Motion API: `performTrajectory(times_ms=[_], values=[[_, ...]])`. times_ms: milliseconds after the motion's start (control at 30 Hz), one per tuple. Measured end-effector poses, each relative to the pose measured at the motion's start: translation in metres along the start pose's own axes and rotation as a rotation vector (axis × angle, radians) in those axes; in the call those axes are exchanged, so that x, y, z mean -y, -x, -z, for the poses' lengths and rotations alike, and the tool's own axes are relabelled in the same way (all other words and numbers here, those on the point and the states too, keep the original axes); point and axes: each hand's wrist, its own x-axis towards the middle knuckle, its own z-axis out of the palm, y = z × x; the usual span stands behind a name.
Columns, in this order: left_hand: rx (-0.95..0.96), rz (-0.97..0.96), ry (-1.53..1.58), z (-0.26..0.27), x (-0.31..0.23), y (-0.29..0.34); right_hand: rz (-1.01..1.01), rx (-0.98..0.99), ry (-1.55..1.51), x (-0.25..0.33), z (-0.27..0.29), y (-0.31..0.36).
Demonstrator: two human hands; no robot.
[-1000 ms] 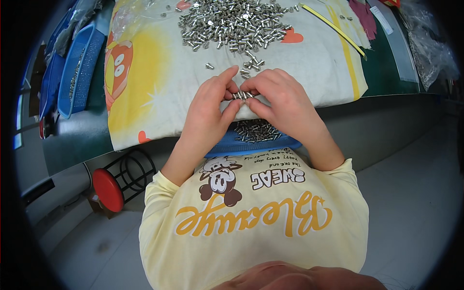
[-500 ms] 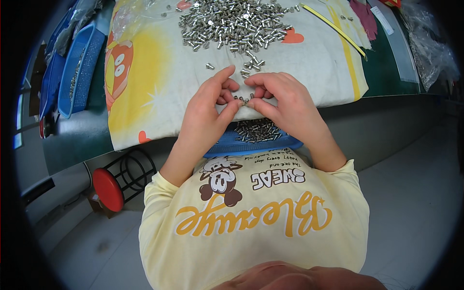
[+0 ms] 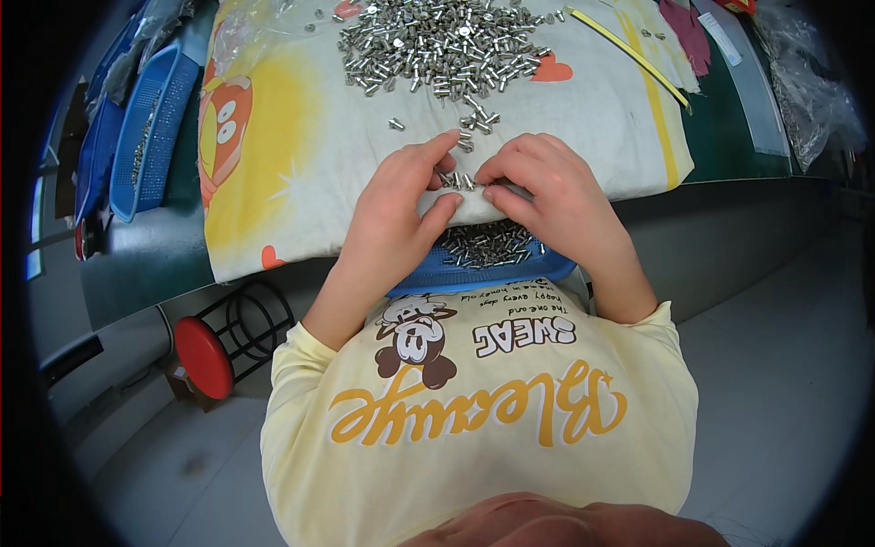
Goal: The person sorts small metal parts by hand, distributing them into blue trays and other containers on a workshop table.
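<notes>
A few small silvery screw-like metal pieces lie on the cloth near the table's front edge, between my two hands. My left hand is beside them, thumb and forefinger spread apart, its other fingers curled and partly hidden. From the other side my right hand reaches in with bent fingers; its fingertips are at the pieces, with a gap between thumb and forefinger. A few more pieces trail down from a large heap of the same metal pieces farther back.
Below the table edge, against my body, a blue basket holds many darker-looking metal pieces. Another blue basket stands at the left. A yellow-and-black strip lies at the right, near clear plastic bags. A red stool stands lower left.
My hands have moved apart from fingertips almost meeting. The left thumb and forefinger have spread, and the small metal pieces between the hands now show more plainly.
</notes>
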Motion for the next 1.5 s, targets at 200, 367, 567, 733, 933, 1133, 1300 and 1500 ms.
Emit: performTrajectory(times_ms=[200,367,567,733,933,1133,1300,1500], values=[[-0.029,-0.021,-0.024,-0.002,0.005,-0.003,-0.051,0.054,-0.074,0.003,-0.003,-0.001],[0.0,-0.001,0.018,-0.001,0.004,-0.003,-0.053,0.014,-0.101,0.004,-0.006,-0.003],[-0.037,0.074,0.099,0.0,0.004,-0.002,-0.11,-0.003,-0.134,0.001,-0.008,-0.003],[-0.046,0.128,0.125,-0.001,0.002,-0.002,-0.152,-0.002,-0.155,0.005,-0.009,-0.003],[0.003,0.139,0.167,-0.002,0.003,0.002,-0.158,0.026,-0.176,0.008,-0.007,0.0],[0.09,0.155,0.152,0.0,-0.002,0.0,-0.046,0.058,-0.088,0.003,-0.006,0.003],[0.235,0.148,0.332,0.004,-0.012,0.004,-0.065,0.289,-0.114,0.003,0.019,0.004],[-0.128,0.118,-0.069,0.005,0.006,-0.011,-0.193,-0.06,0.018,-0.009,0.008,-0.005]])
